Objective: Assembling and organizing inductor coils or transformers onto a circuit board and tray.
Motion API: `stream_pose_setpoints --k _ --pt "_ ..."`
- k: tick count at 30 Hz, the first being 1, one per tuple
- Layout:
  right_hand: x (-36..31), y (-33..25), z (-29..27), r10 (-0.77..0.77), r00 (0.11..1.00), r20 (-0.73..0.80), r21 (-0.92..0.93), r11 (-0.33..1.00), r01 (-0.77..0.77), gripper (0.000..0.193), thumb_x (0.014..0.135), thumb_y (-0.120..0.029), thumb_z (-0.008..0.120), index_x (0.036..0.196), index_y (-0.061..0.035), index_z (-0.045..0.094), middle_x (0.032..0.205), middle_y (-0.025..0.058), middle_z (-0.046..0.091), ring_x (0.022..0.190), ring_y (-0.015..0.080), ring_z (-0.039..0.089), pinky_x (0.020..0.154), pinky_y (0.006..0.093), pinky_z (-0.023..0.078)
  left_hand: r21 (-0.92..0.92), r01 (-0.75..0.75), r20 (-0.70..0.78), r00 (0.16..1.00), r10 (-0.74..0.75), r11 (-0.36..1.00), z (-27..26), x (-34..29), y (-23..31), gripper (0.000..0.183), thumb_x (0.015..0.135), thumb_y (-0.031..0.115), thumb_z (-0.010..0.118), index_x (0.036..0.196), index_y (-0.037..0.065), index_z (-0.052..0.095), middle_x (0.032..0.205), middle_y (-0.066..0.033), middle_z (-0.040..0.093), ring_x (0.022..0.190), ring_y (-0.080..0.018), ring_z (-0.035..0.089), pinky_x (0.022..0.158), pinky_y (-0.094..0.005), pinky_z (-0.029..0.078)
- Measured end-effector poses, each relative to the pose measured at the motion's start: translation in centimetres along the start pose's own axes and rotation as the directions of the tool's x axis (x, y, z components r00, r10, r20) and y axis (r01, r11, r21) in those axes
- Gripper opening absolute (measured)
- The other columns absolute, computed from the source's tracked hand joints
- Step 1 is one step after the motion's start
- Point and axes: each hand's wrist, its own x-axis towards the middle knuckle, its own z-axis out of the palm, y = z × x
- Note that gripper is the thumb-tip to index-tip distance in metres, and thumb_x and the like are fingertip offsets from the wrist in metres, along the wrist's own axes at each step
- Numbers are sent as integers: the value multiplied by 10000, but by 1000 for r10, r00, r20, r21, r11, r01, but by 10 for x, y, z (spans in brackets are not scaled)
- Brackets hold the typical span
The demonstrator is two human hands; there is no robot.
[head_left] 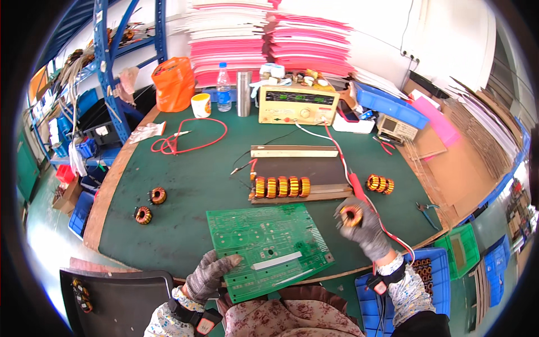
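My left hand (209, 276), in a grey glove, grips the lower left edge of a green circuit board (241, 236), its thumb on the face. The board lies partly over the table's front edge and carries a white strip (277, 260). To the right of the board, my gloved right hand (370, 233) holds a copper-wound toroid coil (352, 208) just above the table. Behind the board, several similar coils (282, 187) stand in a row along a wooden strip (325, 192). A red-handled probe (356, 186) on a cable lies just beyond my right hand.
Two loose coils (144, 215) lie at left, more coils (380, 184) at right. A power supply (297, 104), steel flask (243, 94), bottle (223, 90) and cup (201, 105) stand behind. Pliers (428, 213) lie at right. A blue bin (441, 267) of coils and a black tray (120, 303) flank me.
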Motion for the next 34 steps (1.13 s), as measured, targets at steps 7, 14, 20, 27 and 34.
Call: stream_pose_setpoints --k 7,14,20,27,34 --pt "14 118 -110 -42 754 -655 -154 985 -79 492 666 48 626 1117 -81 479 1014 84 535 947 198 536 855 306 442 27 -86 -12 996 86 996 2 3 -1 394 811 262 640 1096 -3 578 898 -44 631 752 -113 588 634 -248 485" --pt "1 167 -117 8 816 -578 -491 795 -356 583 634 54 657 1170 -84 473 1136 155 542 1062 328 531 919 370 429 44 -43 -26 999 44 998 0 7 -6 371 821 265 632 1087 12 583 863 -32 633 696 -89 578 557 -217 451" --pt "5 160 -116 -176 835 -522 -532 832 -157 567 650 97 631 1160 -92 472 1115 141 550 1063 343 514 913 396 423 50 -38 -11 999 39 998 -5 8 -8 341 836 244 620 1079 8 587 870 -33 636 687 -86 577 556 -216 450" --pt "4 180 -113 -3 777 -629 -338 901 -270 548 681 141 606 1155 -89 455 1075 118 550 984 239 557 860 325 451 54 -26 15 1000 25 998 0 5 -3 337 845 243 621 1082 5 587 920 -50 640 789 -110 593 672 -257 484" --pt "6 209 -122 -19 792 -611 -156 983 -97 594 728 198 477 1243 -75 361 1134 77 476 1049 166 496 947 297 402 22 -16 23 1000 15 1000 -3 5 -6 370 834 243 637 1117 14 572 968 -60 638 857 -132 601 752 -281 493"
